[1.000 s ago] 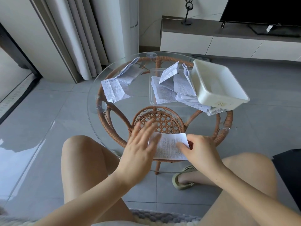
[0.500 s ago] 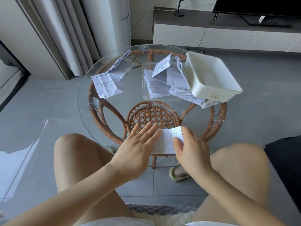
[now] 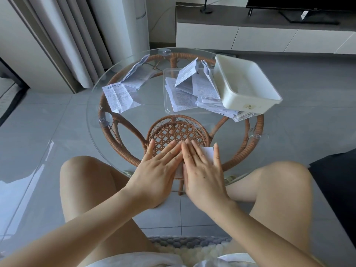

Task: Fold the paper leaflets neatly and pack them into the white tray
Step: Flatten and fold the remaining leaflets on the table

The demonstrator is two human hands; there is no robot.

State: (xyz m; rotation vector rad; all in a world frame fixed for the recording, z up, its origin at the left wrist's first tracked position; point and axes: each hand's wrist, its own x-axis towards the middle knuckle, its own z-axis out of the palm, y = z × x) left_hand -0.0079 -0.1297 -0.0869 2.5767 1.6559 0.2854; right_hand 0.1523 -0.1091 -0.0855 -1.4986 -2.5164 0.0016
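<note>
white tray (image 3: 248, 97) on table's (image 3: 92, 120) far right, loose leaflets (image 3: 119, 98) far left, hands (image 3: 159, 170) nearest

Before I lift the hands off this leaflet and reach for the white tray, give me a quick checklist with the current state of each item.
1. Leaflet pinned to the glass table by the left hand and right hand, fingers flat: ok.
2. Fold edges lined up: cannot tell, the hands cover most of it.
3. Room in the white tray: ok, it looks empty.
4. Tray footing: not ok, it sits partly on loose leaflets.
5. Other leaflets folded: not ok, the pile in the clear tray and the leaflets on the left lie open.
</note>
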